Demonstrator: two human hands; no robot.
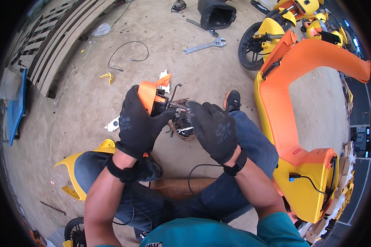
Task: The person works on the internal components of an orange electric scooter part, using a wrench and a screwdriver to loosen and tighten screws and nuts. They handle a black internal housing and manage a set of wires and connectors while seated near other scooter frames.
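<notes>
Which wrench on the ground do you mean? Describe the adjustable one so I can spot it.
Start at the black bin at the top of the view, on the dirt floor. Just below it lies the adjustable wrench, silver, left of the black scooter tyre. Its broad jawed head points right, unlike the slimmer wrench above it.

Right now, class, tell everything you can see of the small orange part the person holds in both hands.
The orange part is a small piece that looks like moulded plastic, with a smooth curved outer face and a darker inside where black and metal bits show. It is held above the dirt floor, in front of the person's knees. The gloved left hand wraps round it from below and behind. The gloved right hand pinches a thin metal rod that reaches into its open side. What the dark inner bits are is unclear.
</notes>
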